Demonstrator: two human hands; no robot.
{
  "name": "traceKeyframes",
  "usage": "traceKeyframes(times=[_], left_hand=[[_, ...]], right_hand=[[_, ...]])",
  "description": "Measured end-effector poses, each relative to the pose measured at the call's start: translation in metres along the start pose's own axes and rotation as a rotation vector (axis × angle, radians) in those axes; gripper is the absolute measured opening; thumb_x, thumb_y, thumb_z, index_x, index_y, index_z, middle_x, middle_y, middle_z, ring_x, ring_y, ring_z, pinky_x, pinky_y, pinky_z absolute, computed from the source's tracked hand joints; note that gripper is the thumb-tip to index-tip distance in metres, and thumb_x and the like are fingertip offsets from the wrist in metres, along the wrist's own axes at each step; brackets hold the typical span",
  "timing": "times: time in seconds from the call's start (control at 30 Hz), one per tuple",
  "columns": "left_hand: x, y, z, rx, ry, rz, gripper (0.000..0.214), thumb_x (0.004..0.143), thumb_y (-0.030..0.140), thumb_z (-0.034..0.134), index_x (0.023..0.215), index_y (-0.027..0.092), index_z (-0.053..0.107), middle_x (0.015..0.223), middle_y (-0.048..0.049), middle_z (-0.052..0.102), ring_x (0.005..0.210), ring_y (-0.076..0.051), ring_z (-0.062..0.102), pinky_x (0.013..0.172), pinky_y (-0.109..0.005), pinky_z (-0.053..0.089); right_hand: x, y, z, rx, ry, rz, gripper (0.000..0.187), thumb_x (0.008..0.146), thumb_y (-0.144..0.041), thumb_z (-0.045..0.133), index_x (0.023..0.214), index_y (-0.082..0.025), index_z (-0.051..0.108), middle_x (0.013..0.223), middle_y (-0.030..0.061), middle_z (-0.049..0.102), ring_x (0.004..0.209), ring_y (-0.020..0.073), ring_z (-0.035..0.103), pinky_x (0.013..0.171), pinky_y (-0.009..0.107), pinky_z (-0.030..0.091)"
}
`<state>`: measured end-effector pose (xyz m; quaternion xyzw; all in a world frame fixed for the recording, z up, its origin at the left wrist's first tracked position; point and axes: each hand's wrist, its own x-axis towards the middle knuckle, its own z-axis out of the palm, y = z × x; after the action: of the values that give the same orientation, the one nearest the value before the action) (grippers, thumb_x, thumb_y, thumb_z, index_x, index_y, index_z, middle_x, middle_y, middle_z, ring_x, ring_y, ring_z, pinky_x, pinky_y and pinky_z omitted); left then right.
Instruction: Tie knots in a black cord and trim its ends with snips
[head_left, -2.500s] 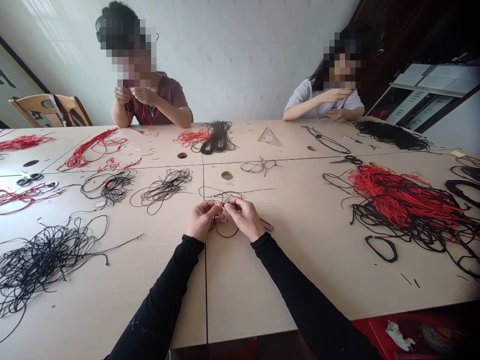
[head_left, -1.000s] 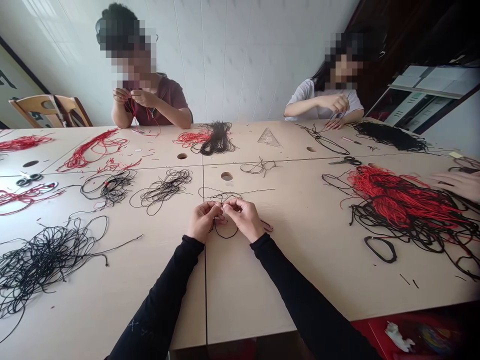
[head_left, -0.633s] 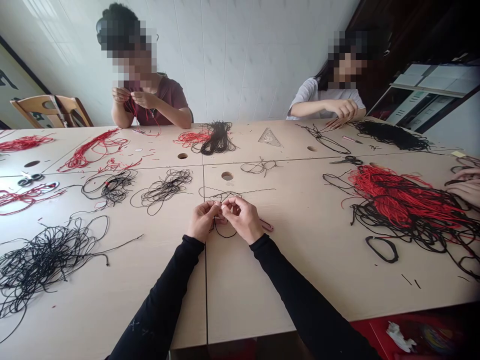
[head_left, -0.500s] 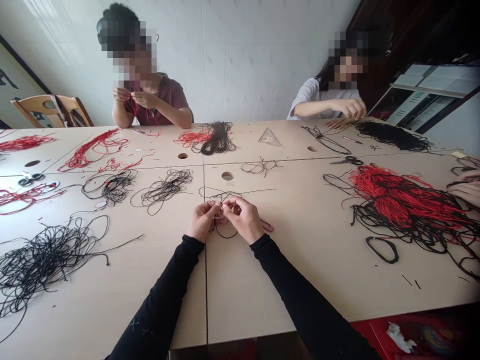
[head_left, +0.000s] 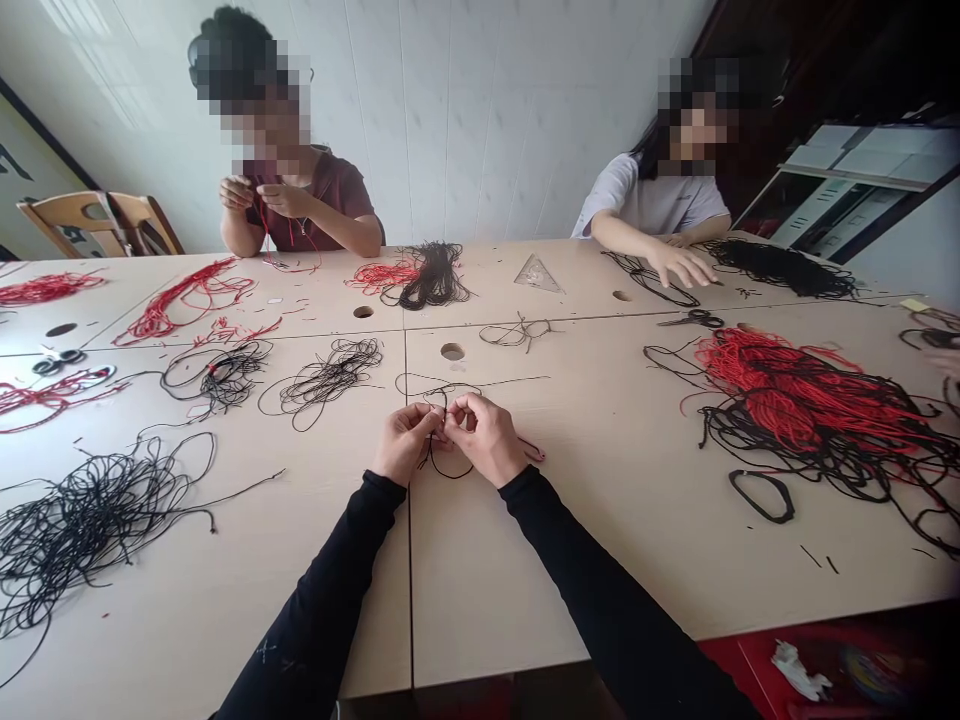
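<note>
My left hand and my right hand meet just above the wooden table, both in black sleeves. Each pinches the same thin black cord, fingertips almost touching. A loop of that cord hangs below my hands onto the table, and its loose ends run off toward a round hole. A small pink object peeks out by my right wrist.
Black cord tangles lie at left, smaller ones ahead. A big red and black cord heap is at right, scissors behind it. Two people sit opposite; one hand rests on the table. A clear triangle ruler lies far off.
My hands stay together, fingers shifting slightly on the cord. The person at far right lowered a hand onto the table. A hand at the right edge withdrew.
</note>
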<state>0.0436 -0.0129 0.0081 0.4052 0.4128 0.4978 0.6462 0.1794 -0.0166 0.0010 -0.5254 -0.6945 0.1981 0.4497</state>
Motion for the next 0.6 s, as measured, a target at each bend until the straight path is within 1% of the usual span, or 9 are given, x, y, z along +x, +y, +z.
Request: traceKeyframes(times=[0.2,0.37,0.5,0.6], left_hand=[[0.0009,-0.0012,0.0004,0.020,0.024,0.012,0.031,0.062,0.038,0.079,0.068,0.012,0.063,0.063,-0.0011,0.061,0.055,-0.012,0.058,0.054,-0.027,0.055],[0.0013,-0.0009,-0.0012,0.000,0.022,-0.001,0.031,0.062,0.038,0.079,0.066,0.012,0.063,0.062,-0.0019,0.062,0.053,-0.011,0.057,0.053,-0.026,0.054],[0.0014,-0.0021,-0.0022,-0.002,0.000,-0.012,0.033,0.061,0.039,0.080,0.064,0.012,0.061,0.061,-0.0022,0.061,0.052,-0.012,0.058,0.052,-0.026,0.054],[0.0013,-0.0030,-0.0020,0.049,-0.003,0.031,0.035,0.061,0.042,0.080,0.066,0.012,0.062,0.059,-0.0012,0.060,0.053,-0.012,0.058,0.053,-0.027,0.054]], right_hand=[[-0.0014,-0.0002,0.0011,0.063,-0.036,0.066,0.005,0.077,-0.026,0.055,0.075,-0.021,0.055,0.072,-0.0001,0.064,0.057,0.0131,0.053,0.059,0.025,0.043],[-0.0015,0.0011,0.0015,0.059,-0.035,0.083,0.009,0.077,-0.030,0.055,0.078,-0.021,0.056,0.074,0.0004,0.064,0.056,0.0128,0.052,0.058,0.026,0.043],[-0.0015,0.0002,0.0005,0.045,-0.054,0.080,0.007,0.076,-0.028,0.054,0.074,-0.021,0.054,0.072,0.0004,0.062,0.057,0.0130,0.052,0.058,0.025,0.042],[-0.0020,-0.0034,-0.0012,0.092,-0.059,0.117,0.012,0.076,-0.030,0.055,0.070,-0.021,0.051,0.067,-0.0007,0.059,0.055,0.0126,0.050,0.055,0.025,0.041]])
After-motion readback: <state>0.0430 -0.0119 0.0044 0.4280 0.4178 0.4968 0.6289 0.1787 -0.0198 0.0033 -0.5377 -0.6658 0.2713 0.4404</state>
